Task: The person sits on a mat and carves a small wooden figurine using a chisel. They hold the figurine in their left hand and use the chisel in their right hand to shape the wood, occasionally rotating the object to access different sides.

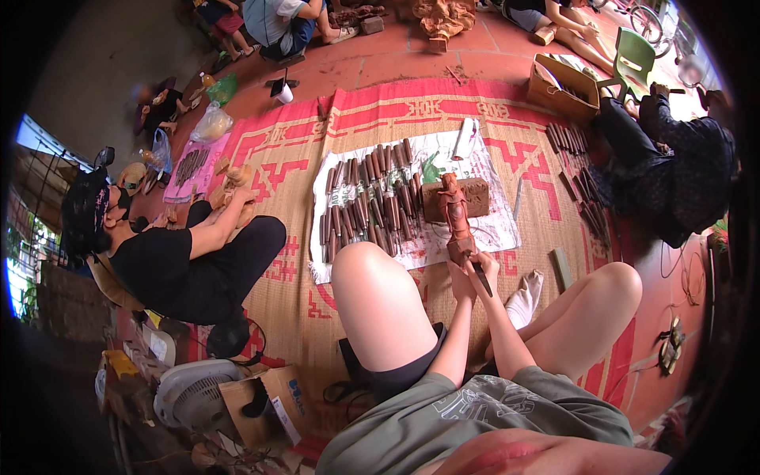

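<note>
Head view, left hand clasping carved wooden figure, right hand gripping slim tool

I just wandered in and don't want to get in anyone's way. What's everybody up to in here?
The camera wearer has the right hand on a slim dark tool, close to the base of a reddish carved figure. The left hand is at that base too, its exact grip unclear. The figure's upper part is at a brown block on a white cloth, beside rows of dark-handled tools. At the left, a co-worker in black handles a pale wooden piece.
</note>
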